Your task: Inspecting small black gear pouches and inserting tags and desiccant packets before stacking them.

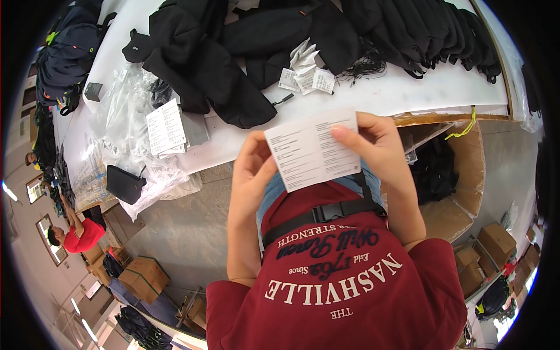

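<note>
Above my red shirt, both hands pinch the white printed card: left hand grips its left edge, right hand its upper right, long axis running between them.

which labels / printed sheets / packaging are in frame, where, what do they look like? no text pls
Printed sheet: white rectangle, held in both hands, centre.
Small tags: white loose pile on the table, among black bags.
Leaflet: white, on clear plastic bags, left.
Cardboard box: brown, open, right.
</note>
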{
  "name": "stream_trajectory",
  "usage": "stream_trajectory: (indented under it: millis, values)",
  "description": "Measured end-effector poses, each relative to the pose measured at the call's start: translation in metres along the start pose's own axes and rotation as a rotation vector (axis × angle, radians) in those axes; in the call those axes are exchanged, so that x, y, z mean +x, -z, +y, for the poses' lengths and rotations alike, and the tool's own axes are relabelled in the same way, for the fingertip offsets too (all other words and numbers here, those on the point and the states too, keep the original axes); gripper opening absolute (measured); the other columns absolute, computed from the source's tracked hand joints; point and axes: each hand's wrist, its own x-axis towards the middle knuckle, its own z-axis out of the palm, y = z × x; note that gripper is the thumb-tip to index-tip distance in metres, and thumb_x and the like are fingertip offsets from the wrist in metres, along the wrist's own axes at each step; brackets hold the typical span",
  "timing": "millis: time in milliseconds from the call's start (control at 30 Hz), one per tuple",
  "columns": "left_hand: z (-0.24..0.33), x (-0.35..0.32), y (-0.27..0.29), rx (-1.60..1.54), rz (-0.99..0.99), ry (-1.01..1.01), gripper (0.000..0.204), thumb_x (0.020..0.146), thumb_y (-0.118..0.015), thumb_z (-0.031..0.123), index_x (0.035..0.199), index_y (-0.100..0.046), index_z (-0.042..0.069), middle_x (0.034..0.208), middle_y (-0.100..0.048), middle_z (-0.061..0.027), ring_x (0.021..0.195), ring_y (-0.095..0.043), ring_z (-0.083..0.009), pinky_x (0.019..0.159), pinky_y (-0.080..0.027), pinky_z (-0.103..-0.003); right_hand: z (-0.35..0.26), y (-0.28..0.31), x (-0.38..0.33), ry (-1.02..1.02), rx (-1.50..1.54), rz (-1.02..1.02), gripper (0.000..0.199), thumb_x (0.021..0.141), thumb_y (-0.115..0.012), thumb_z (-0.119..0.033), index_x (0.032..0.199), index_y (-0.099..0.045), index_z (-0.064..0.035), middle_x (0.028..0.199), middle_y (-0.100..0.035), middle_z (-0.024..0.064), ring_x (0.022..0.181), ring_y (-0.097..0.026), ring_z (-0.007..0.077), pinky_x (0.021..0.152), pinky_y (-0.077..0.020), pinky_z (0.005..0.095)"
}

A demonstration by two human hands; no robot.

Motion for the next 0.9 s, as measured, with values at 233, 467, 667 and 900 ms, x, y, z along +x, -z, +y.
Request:
stream_trajectory:
  millis: [233, 467, 667, 900]
  values:
    - [-0.007, -0.002, -0.016, -0.102, -0.046, 0.061, 0.047, 0.090, -0.059, 0.021, 0.130, -0.042, 0.003, 0.120, -0.054, -0.0052, 0.110, -0.052, -0.0126, 0.091, -0.042, -0.026, 0.005, -0.021, 0.002, 0.314, -0.472, 0.104, 0.018, 0.083, -0.066, -0.015, 0.080, -0.064, 0.0030, 0.059, -0.050, 0.0080, 0.052, -0.045, 0.0134, 0.049, -0.0355, 0.0276]
    - [-0.014, 0.005, -0.034, -0.074, 0.094, -0.091, 0.038, 0.087, -0.064, 0.006, 0.122, -0.049, 0.001, 0.111, -0.058, -0.0064, 0.099, -0.056, -0.0130, 0.085, -0.044, -0.025, 0.009, -0.025, 0.001, 0.403, -0.538, 0.067, 0.017, 0.084, -0.064, -0.014, 0.079, -0.062, 0.0028, 0.061, -0.051, 0.0083, 0.052, -0.048, 0.0185, 0.049, -0.0364, 0.0278]
    - [-0.016, 0.002, -0.021, 0.032, 0.271, -0.201, 0.021, 0.081, -0.069, -0.001, 0.099, -0.060, -0.001, 0.086, -0.062, -0.0019, 0.078, -0.057, -0.0077, 0.073, -0.044, -0.020, 0.013, 0.001, 0.013, 0.188, -0.327, 0.038, 0.019, 0.088, -0.061, -0.019, 0.088, -0.067, -0.0010, 0.074, -0.062, 0.0057, 0.059, -0.052, 0.0125, 0.054, -0.0400, 0.0251]
    - [-0.015, -0.001, -0.007, 0.070, 0.214, -0.146, 0.017, 0.083, -0.066, 0.000, 0.097, -0.058, 0.002, 0.090, -0.063, -0.0031, 0.084, -0.058, -0.0091, 0.078, -0.044, -0.023, 0.032, 0.103, 0.056, 0.316, -1.132, 0.435, 0.009, 0.079, -0.064, -0.016, 0.087, -0.065, -0.0118, 0.070, -0.056, 0.0035, 0.063, -0.055, 0.0214, 0.058, -0.0441, 0.0327]
